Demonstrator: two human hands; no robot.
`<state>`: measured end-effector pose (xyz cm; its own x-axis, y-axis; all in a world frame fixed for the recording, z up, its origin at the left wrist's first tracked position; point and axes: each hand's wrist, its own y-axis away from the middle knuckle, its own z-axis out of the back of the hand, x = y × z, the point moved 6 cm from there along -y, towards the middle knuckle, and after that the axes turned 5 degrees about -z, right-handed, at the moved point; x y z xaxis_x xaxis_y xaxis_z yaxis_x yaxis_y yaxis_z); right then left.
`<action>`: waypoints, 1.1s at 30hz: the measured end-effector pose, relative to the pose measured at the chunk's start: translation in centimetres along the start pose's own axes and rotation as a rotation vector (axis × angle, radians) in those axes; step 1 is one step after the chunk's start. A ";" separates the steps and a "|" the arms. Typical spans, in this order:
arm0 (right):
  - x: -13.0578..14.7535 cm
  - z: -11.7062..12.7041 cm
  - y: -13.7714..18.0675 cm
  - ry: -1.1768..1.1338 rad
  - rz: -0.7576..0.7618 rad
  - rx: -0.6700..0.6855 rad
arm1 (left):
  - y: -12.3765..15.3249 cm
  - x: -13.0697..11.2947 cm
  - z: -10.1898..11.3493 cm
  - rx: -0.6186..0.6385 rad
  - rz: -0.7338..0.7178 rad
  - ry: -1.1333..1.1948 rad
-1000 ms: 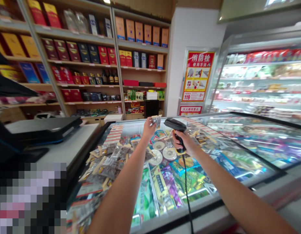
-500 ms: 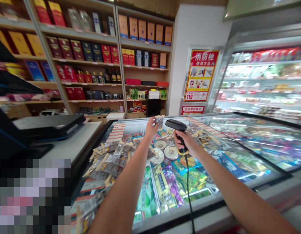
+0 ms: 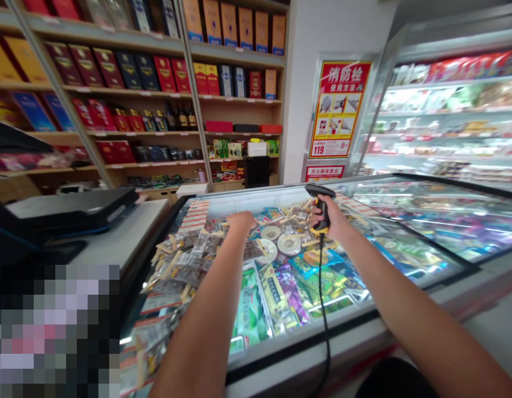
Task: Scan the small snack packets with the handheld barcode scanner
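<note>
The right hand holds a black barcode scanner by its handle. The grip is wrapped tight around the handle. The scanner's long axis stands roughly upright. Its head sits at the top and points to the left, toward the other hand. A black cable hangs from the base of the handle and runs down toward the near edge of the freezer lid.

The left hand is lowered, palm down, onto a spread of small snack packets that lie on the glass of the freezer lid. The fingers curl downward over the packets. Whether the grip pinches a packet or only rests on the pile cannot be told, because the back of the hand hides the fingertips.

The packets lie directly under and to the left of the left hand. They are well apart from the right hand, so the left hand is the nearer one. The scanner head stands above the level of the packets and to their right. Round lidded tubs show through the glass between the two hands. A black till unit sits on the bench at far left.
</note>
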<state>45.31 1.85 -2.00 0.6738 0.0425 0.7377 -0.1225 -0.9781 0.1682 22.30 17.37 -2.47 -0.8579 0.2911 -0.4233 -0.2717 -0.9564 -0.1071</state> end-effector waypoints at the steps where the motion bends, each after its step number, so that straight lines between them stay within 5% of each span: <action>1: 0.3 0.2 0.1 -0.029 -0.001 -0.015 | 0.1 0.0 0.1 0.015 -0.002 -0.060; 6: 1.2 0.6 0.6 -0.075 0.053 -0.062 | 0.8 -1.6 0.5 0.111 -0.100 -0.223; 11: 1.1 0.6 0.5 -0.014 0.048 -0.064 | 1.7 -6.3 -1.3 0.327 -0.344 -0.157; 18: -0.3 -0.2 0.4 0.128 -0.065 -0.008 | 2.4 -9.4 -5.2 0.294 -0.552 -0.045; 23: -0.8 -0.4 0.2 0.199 -0.076 0.034 | 1.6 -9.0 -6.1 0.176 -0.593 0.075; 33: -1.7 -1.2 0.8 0.453 -0.111 0.154 | 1.2 -7.3 -1.5 -0.279 -0.627 0.455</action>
<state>43.17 1.21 -2.28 0.2881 0.1993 0.9366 0.0648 -0.9799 0.1886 28.84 14.04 -0.85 -0.3061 0.7924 -0.5276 -0.4717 -0.6076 -0.6390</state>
